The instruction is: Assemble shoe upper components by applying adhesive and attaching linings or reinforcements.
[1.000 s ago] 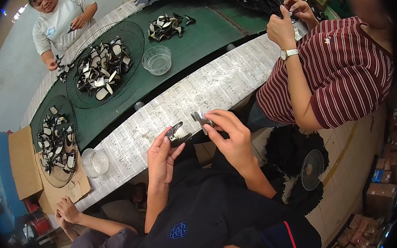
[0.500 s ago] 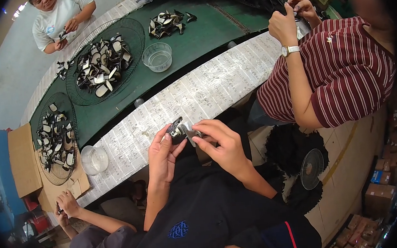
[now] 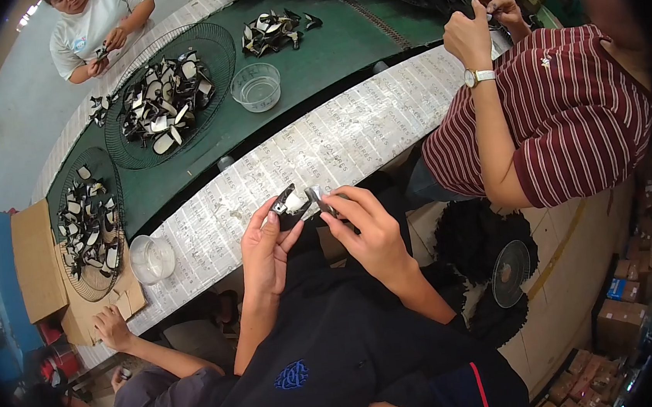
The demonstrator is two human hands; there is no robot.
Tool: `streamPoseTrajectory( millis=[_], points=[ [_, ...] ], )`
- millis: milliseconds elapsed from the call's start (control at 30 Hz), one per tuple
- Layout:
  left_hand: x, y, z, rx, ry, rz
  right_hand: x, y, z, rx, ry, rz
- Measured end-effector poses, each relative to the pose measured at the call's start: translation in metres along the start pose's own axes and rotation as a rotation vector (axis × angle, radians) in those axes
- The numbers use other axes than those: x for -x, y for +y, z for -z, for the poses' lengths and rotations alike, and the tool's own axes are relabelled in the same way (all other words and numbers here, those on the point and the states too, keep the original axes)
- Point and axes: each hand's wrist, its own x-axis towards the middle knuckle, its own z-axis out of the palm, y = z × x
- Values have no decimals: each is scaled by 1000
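Left hand (image 3: 264, 249): fingers pinch a small dark piece (image 3: 286, 204), held up just above the near edge of the desk (image 3: 366, 134).
Right hand (image 3: 367, 227): fingers closed on a second small piece (image 3: 318, 198), its tip close to the first; whether they touch, I cannot tell.
Desk: paper-covered near strip, green top behind.
Nearby: clear bowl (image 3: 151, 258) left of the hands; another clear bowl (image 3: 257, 87) and round wire trays (image 3: 207, 39) of dark pieces farther off.
Others: a person in a striped shirt (image 3: 566, 116) on the right.
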Motion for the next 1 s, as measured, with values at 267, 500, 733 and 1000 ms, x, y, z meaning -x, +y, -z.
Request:
streamPoseTrajectory(
  millis=[267,500,733,1000],
  points=[
    [-1,0,-3,-15,26,-3,2,-2,-8,-53,-53,42],
    [0,-1,-3,-30,56,-10,0,2,2,58,22,48],
    [-1,-5,2,-44,12,-32,4,2,1,60,43,5],
    [14,0,17,435,-406,60,3,-6,41,-26,412,-26]
  ],
)
